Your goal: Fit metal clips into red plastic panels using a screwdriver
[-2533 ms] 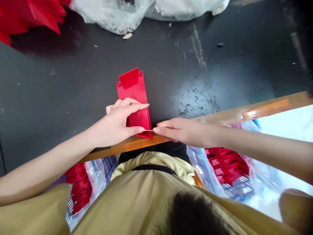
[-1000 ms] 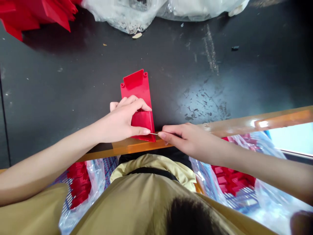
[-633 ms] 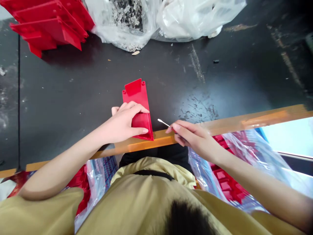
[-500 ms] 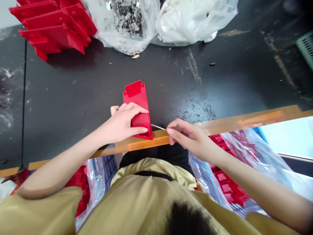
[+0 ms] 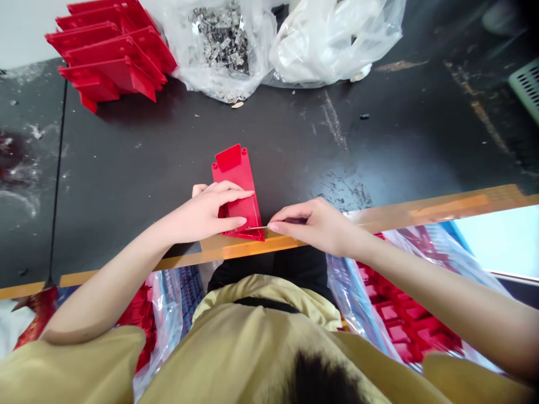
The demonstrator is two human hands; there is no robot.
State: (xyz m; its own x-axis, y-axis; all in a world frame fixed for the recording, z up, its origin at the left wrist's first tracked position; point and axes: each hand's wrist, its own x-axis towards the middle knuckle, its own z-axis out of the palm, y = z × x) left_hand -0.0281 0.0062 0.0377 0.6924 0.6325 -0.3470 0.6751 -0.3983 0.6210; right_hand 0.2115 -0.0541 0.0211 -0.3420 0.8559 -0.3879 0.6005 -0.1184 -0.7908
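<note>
Now the left hand (image 5: 202, 213) clasps the red plastic panel (image 5: 234, 179), its long axis running far to near from the table edge (image 5: 446, 209), while the right hand (image 5: 311, 224) pinches a thin stick (image 5: 256, 228), tip reaching the panel's near right corner.

surface: scuffed black worktop (image 5: 126, 185) | edge: orange-brown wooden strip (image 5: 450, 209)
</note>
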